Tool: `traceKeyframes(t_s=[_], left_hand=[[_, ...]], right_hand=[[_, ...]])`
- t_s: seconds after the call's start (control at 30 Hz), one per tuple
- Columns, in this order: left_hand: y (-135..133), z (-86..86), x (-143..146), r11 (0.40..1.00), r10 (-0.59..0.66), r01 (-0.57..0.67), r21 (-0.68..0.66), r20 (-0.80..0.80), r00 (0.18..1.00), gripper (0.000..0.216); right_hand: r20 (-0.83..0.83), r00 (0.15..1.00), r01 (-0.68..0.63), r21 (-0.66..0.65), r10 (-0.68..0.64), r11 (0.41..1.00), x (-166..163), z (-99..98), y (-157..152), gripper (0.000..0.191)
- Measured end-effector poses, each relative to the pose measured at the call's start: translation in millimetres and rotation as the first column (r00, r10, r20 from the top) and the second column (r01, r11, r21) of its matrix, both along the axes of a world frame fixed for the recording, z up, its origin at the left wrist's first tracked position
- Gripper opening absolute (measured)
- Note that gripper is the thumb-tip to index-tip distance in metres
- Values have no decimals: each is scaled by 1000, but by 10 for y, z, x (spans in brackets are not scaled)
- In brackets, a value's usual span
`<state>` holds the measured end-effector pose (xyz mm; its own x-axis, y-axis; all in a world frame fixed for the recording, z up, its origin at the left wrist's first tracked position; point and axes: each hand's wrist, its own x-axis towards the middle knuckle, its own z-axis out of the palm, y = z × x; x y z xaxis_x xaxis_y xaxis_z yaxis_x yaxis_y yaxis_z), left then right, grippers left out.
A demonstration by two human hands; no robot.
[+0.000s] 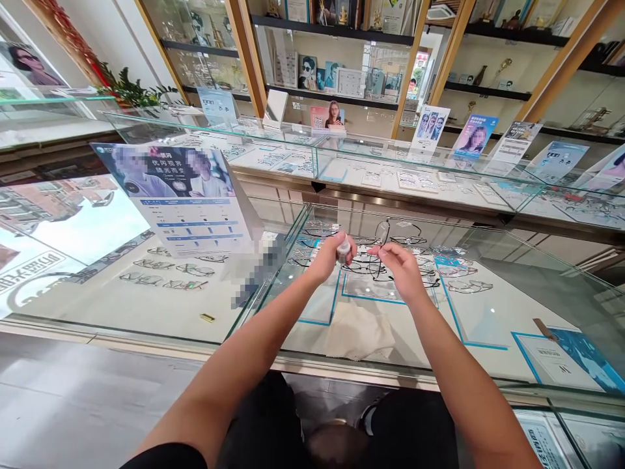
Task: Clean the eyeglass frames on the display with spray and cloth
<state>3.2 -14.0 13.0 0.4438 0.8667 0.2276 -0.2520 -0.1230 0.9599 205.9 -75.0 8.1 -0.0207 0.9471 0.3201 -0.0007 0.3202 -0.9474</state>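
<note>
While the left hand [328, 255] is gripping a small spray bottle [344, 250], the right hand [398, 266] is pinching a pair of glasses [378, 251] above the glass worktop [488, 312]. Spraying the lenses seems underway; next, the nozzle needs aiming at a lens.

1. Both bare forearms reach forward from the bottom of the view and converge toward the middle; the hands end near each other but apart.
2. The left hand [331, 255] is curled into a loose fist, thumb side up; its fingers are closed around something small and pale.
3. The right hand [400, 267] is held palm down, wrist slightly bent; its fingertips [375, 251] are pinched together, pointing toward the left hand.
</note>
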Motion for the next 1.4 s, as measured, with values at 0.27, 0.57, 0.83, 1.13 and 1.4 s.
traceKeyframes(t_s=[0.27, 0.57, 0.83, 1.13, 1.4], left_hand=[[3, -85, 73, 984, 101, -79, 160, -132, 986, 62], [-7, -51, 35, 981, 80, -54, 185, -135, 988, 64], [-78, -69, 55, 962, 60, 23, 272, -293, 954, 60], [42, -102, -40, 968, 57, 14, 252, -273, 960, 60], [840, -256, -831, 601, 798, -792, 105, -28, 602, 21]], right_hand=[[-58, 982, -183, -91, 178, 979, -99, -43, -23, 30], [-154, 972, -195, -94, 179, 976, -37, -37, 11, 28], [-310, 947, -123, -101, 87, 987, 71, 43, 70, 30], [-389, 916, -140, -88, 95, 986, 143, 24, 111, 24], [-413, 901, -178, -79, 130, 981, 207, 57, 105, 19]])
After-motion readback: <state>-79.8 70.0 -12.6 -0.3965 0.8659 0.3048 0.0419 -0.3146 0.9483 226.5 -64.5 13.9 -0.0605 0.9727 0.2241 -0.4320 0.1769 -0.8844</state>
